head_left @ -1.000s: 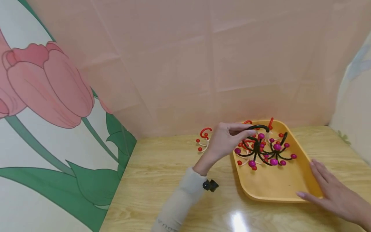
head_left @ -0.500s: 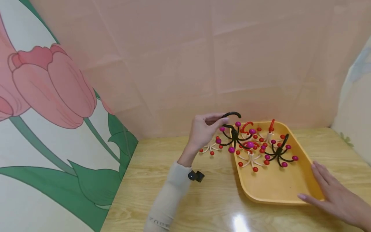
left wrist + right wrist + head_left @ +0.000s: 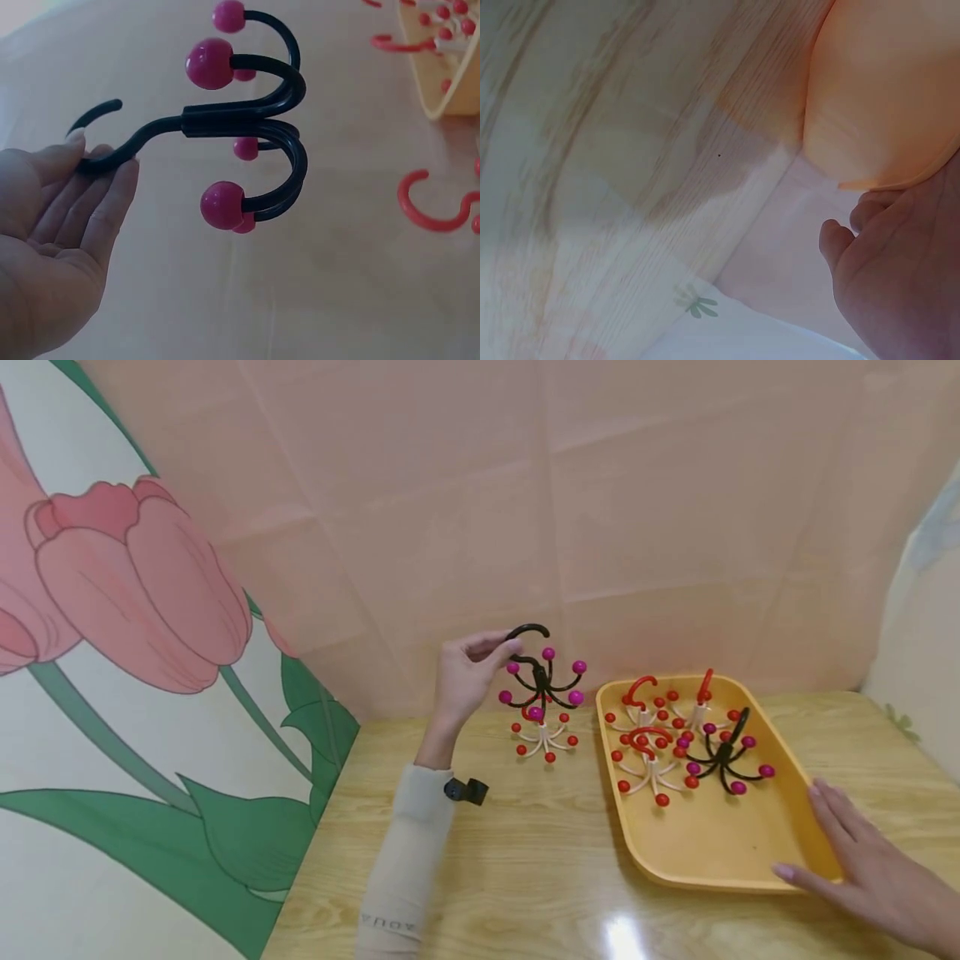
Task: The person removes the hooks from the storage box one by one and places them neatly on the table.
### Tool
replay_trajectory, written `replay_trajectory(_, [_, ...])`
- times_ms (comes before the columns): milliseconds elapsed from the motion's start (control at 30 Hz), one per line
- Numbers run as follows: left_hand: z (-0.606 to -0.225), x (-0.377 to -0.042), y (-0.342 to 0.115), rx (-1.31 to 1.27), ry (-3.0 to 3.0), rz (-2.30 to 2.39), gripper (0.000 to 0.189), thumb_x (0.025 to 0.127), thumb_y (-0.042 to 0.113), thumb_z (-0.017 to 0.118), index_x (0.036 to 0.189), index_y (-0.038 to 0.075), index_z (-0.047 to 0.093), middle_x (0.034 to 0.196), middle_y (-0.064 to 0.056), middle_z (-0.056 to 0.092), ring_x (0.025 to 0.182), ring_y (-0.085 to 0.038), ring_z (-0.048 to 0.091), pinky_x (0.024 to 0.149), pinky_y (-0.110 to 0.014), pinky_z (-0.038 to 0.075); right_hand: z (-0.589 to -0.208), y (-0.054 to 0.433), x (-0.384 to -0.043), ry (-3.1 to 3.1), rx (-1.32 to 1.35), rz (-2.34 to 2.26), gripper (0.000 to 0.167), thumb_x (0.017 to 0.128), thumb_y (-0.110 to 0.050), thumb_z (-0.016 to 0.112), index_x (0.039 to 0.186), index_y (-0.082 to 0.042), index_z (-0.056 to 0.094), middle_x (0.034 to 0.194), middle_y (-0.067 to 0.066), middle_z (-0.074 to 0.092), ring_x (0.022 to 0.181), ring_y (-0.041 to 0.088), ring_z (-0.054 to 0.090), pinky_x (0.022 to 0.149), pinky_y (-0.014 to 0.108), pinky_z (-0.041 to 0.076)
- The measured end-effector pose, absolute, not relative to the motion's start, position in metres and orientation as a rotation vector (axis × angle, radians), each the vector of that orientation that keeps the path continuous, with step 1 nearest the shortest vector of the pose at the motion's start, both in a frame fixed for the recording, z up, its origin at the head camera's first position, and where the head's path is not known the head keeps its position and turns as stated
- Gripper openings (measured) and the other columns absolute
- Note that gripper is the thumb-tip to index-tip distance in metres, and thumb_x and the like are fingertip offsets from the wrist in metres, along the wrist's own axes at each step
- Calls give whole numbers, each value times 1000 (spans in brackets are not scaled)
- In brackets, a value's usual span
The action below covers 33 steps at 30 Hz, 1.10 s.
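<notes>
Left hand [image 3: 467,678]: pinching the top curl between thumb and fingers, a sensible place to hold, I'd say.
Black hanger [image 3: 540,678]: up in the air, left of the tray [image 3: 697,852]; looks light, stiff and smooth, liable to swivel, its ball-tipped arms apt to snag.
Red-and-white hanger [image 3: 543,735]: standing on the tabletop [image 3: 525,843].
Tray: yellow, shallow, four hangers towards its far end.
Right hand [image 3: 873,860]: fingers extended against the tray's right side.
Room: tulip mural [image 3: 97,593] at left, creased pink sheet [image 3: 420,510] behind.
Tabletop: wood-grained, glossy near the front.
</notes>
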<state>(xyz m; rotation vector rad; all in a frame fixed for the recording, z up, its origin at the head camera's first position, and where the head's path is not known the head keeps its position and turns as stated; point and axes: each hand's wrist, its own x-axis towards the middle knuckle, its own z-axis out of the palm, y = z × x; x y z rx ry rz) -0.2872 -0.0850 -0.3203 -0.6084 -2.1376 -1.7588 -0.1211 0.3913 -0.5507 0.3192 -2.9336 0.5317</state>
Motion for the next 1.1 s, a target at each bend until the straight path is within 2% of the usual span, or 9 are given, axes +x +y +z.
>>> replay_trajectory(133, [-323,-293,-101,-572,-2121,-1755,24,95,19,80,111,1,81,104,-17,82,93,-27,81,89,-45,64,-549,391,-122,-2955,310,534,116,97,-49,71,167,-4,-9,172,11,-26,159,37,-27,116,58,-24])
replay_trajectory(233, [-327,-297,-113,-537,-2107,-1769,25,95,20,79,112,1,80,106,-18,81,97,-32,81,89,-42,64,-549,391,-121,-2944,321,538,116,96,-48,73,167,-4,-8,173,12,-25,160,37,-26,111,31,-28])
replay_trajectory(333, [-332,-300,-123,-496,-2100,-1793,26,95,21,79,112,1,80,107,-18,81,98,-32,80,88,-36,65,-548,390,-120,-2942,328,550,115,97,-47,72,167,-4,-8,173,12,-24,160,36,-26,111,34,-27])
replay_trajectory(467, [-340,-304,-133,-439,-2098,-1826,29,95,21,80,114,0,79,108,-19,81,97,-25,81,88,-33,64,-548,390,-118,-2950,324,575,114,97,-47,72,167,-4,-8,173,12,-24,159,39,-25,115,52,-24])
replay_trajectory(633, [-348,-308,-148,-385,-2059,-1869,27,95,21,80,114,2,80,108,-18,81,105,-35,78,91,-35,64,-547,390,-119,-2960,319,579,114,98,-47,71,167,-3,-8,173,13,-24,159,42,-24,115,53,-24])
replay_trajectory(733, [-352,-310,-156,-334,-2010,-1923,24,95,20,80,112,3,81,106,-17,82,108,-40,76,91,-35,63,-545,391,-120,-2976,317,566,114,98,-49,70,167,-3,-8,173,14,-25,159,47,-21,116,74,-10])
replay_trajectory(800, [-356,-311,-160,-294,-1993,-1952,24,95,19,80,112,2,81,106,-17,82,105,-35,78,91,-34,64,-544,392,-121,-2996,310,551,115,98,-51,70,167,-3,-8,173,15,-25,158,51,-17,109,86,11])
replay_trajectory(867, [-359,-313,-164,-260,-2001,-1954,26,94,19,80,113,0,80,106,-18,81,102,-30,80,90,-32,64,-542,392,-121,-3019,298,539,115,98,-53,69,166,-2,-9,172,17,-25,157,55,-15,98,88,24])
replay_trajectory(1100, [-385,-324,-168,-210,-2066,-1941,30,94,18,80,115,-3,78,106,-17,82,95,-18,81,89,-32,64,-541,392,-124,-3040,288,503,118,98,-56,69,166,0,-10,171,24,-24,154,62,-9,97,88,29])
